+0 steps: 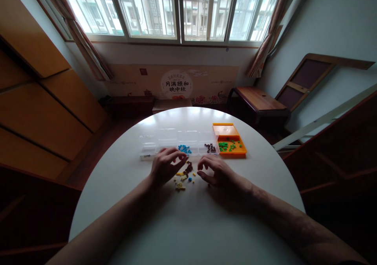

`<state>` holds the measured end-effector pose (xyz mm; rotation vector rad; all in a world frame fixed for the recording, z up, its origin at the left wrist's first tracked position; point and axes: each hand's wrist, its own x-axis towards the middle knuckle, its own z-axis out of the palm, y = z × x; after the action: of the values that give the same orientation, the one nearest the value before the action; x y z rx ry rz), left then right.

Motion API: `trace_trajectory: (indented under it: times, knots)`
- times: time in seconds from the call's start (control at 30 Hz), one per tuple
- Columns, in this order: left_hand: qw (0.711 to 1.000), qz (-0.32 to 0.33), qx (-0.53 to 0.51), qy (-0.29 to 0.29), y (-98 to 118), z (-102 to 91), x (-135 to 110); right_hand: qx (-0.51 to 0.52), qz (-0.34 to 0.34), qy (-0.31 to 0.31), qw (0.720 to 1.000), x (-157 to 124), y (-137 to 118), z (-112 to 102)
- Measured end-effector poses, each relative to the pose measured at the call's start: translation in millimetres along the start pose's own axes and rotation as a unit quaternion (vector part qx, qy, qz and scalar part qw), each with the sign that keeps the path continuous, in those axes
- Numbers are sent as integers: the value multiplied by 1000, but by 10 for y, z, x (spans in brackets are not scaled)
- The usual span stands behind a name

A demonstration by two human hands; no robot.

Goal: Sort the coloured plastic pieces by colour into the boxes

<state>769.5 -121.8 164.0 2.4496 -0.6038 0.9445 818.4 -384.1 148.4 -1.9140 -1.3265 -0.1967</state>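
Observation:
My left hand (168, 164) is over the white table, thumb and index finger brought together near the blue pieces. Anything in that pinch is too small to make out. My right hand (216, 171) has its fingers loosely curled, the thumb apart from the index finger and nothing visible between them. Small brown building blocks (189, 166) lie in a loose pile between both hands. Closer to me are pale yellow blocks (180, 186) and a round blue piece (190, 179). Behind the hands, a clear compartment box (167, 135) holds blue blocks (184, 149) and dark brown blocks (210, 148).
An orange tray (241, 153) with green blocks (224, 146) stands right of the clear box. The round white table (188, 225) reaches toward a window (179, 13). A wooden bench (260, 99) is beyond it at the right, wooden cabinets (59, 111) at the left.

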Motion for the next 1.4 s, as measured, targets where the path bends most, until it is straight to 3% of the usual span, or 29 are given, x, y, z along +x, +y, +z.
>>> trace_trajectory:
  times: [0.1,0.17,0.53,0.67,0.8,0.97,1.07,1.4]
  knots:
    - [995,-82,56,12,-99,-11,-12,-39,-56,-51,996,-1,-2,32]
    - [992,-104,73,11,-150,0,-25,-70,-83,-78,991,-1,4,57]
    - [995,-90,51,4,-94,10,-23,-156,-166,-89,970,22,24,110]
    - [994,-97,46,2,-95,2,-22,-143,-154,-93,973,19,42,133]
    - [998,-58,11,-14,-112,9,-37,-74,-123,-66,987,19,32,122]
    - [993,67,-77,-65,-23,28,-44,17,-43,40,998,25,-24,42]
    - [986,98,-99,-86,61,45,-35,27,-19,77,996,25,-35,8]
    - [983,104,-115,-100,25,93,-74,-9,-69,58,996,22,-8,21]
